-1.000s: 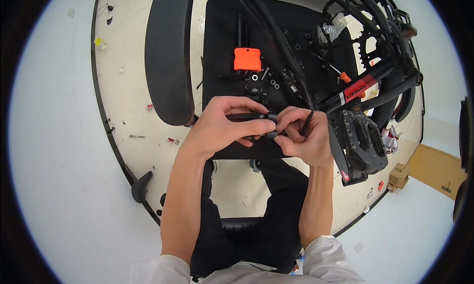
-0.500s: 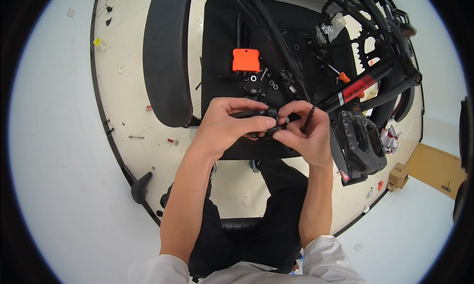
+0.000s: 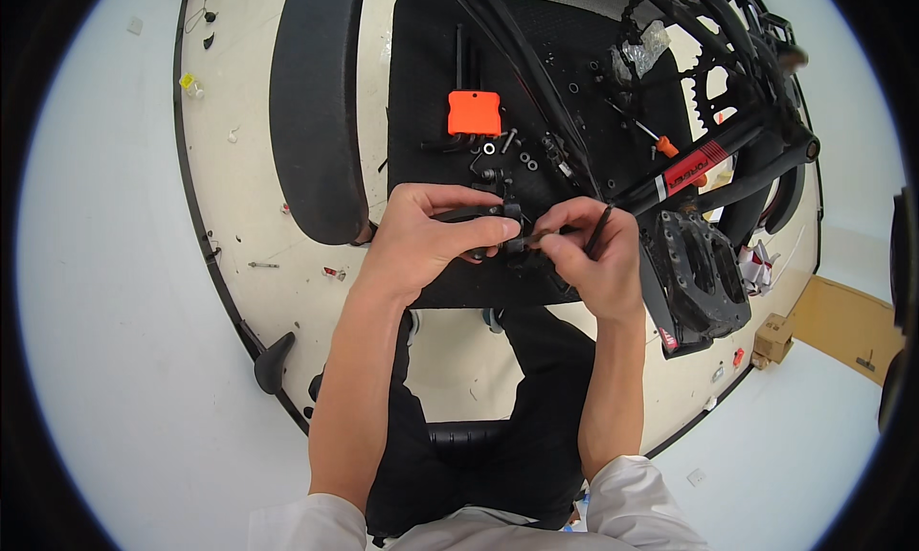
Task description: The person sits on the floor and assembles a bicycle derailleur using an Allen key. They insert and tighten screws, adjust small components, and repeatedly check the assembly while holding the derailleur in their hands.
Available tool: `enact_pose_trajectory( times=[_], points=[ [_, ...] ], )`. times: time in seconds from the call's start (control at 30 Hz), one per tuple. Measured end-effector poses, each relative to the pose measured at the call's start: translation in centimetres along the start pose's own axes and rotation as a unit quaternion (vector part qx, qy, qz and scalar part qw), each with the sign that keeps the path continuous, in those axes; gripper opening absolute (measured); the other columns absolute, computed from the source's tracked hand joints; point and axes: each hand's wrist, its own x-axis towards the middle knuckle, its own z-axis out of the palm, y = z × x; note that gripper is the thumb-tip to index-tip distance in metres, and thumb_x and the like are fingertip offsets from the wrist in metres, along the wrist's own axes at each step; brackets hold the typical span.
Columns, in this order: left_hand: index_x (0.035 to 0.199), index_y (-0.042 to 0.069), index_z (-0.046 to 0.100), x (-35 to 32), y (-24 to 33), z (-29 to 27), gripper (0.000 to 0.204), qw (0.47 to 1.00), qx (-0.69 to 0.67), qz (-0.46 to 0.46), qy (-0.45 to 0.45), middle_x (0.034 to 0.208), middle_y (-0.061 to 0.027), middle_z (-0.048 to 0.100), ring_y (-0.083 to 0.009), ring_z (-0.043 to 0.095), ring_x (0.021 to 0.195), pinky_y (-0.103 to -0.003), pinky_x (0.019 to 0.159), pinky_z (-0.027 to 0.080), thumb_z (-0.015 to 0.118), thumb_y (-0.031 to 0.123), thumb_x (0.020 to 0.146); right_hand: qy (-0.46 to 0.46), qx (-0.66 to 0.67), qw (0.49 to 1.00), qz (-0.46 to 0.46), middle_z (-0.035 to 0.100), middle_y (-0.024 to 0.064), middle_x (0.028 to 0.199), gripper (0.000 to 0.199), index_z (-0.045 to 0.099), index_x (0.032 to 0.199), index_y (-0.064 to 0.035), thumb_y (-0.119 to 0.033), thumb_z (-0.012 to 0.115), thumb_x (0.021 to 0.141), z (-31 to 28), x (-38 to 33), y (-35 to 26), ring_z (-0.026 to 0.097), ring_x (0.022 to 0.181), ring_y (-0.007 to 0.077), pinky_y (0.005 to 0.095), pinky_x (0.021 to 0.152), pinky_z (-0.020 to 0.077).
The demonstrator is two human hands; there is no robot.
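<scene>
My left hand (image 3: 421, 240) grips a small black bracket-like bike part (image 3: 483, 212) over the black mat (image 3: 431, 91). My right hand (image 3: 593, 254) pinches a small dark piece at that part's right end and also holds a thin black hex key (image 3: 601, 230) upright between its fingers. The two hands touch at the fingertips. Just beyond them lie loose bolts and washers (image 3: 512, 154) and an orange hex key holder (image 3: 474, 112).
A bicycle frame (image 3: 708, 158) with chainring (image 3: 713, 77) and black pedal (image 3: 699, 273) lies on the right. A black tyre (image 3: 316, 101) curves on the left of the round cream table (image 3: 249, 197). An orange-handled screwdriver (image 3: 662, 145) lies on the mat. A cardboard box (image 3: 773, 338) sits on the floor.
Both hands stayed over the mat's near edge; the fingers shifted slightly around the small black part, and the view moved a little.
</scene>
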Motion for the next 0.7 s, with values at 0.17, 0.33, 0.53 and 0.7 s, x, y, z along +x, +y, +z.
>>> enact_pose_trajectory(
  times=[0.17, 0.33, 0.53, 0.7],
  points=[
    [0.101, -0.005, 0.07, -0.1, 0.1, -0.1, 0.033, 0.999, -0.033, -0.008, -0.003, 0.079, -0.0085, 0.07, -0.0126, 0.066, 0.066, -0.023, 0.059, 0.054, 0.081, 0.012, 0.075, 0.005, 0.128, 0.991, 0.025, 0.065, 0.0142, 0.085, 0.011, 0.061, 0.09, 0.0059, 0.006, 0.053, 0.082, -0.4, 0.3, -0.4, 0.036, 0.045, -0.0009, 0.0157, 0.037, 0.0246],
    [0.106, -0.004, 0.069, -0.1, 0.4, 0.2, 0.035, 0.998, -0.058, -0.013, 0.001, 0.082, -0.0082, 0.07, -0.0128, 0.067, 0.068, -0.024, 0.06, 0.054, 0.079, 0.016, 0.078, -0.005, 0.176, 0.975, 0.134, 0.06, 0.0039, 0.074, 0.013, 0.068, 0.098, 0.0034, -0.003, 0.06, 0.09, 0.3, 0.2, -0.8, 0.039, 0.048, 0.0007, 0.0173, 0.038, 0.0223],
    [0.107, -0.003, 0.068, 0.0, 0.0, 0.2, 0.035, 0.999, -0.051, 0.0, -0.021, 0.084, -0.0081, 0.07, -0.0136, 0.067, 0.07, -0.024, 0.06, 0.054, 0.078, 0.016, 0.08, 0.011, 0.111, 0.981, 0.156, 0.06, 0.0002, 0.074, 0.018, 0.069, 0.102, 0.0025, -0.011, 0.068, 0.09, 1.3, 0.4, -0.8, 0.037, 0.049, -0.0005, 0.0176, 0.039, 0.0211],
    [0.115, -0.004, 0.062, 0.1, -0.3, 0.5, 0.034, 0.996, -0.059, 0.033, -0.052, 0.093, -0.0099, 0.069, -0.0164, 0.067, 0.076, -0.027, 0.063, 0.055, 0.069, 0.012, 0.086, -0.012, 0.181, 0.971, 0.154, 0.06, -0.0008, 0.073, 0.017, 0.068, 0.101, 0.0034, -0.007, 0.069, 0.088, 0.9, 0.4, -0.5, 0.035, 0.049, -0.0012, 0.0179, 0.039, 0.0197]
  ],
)
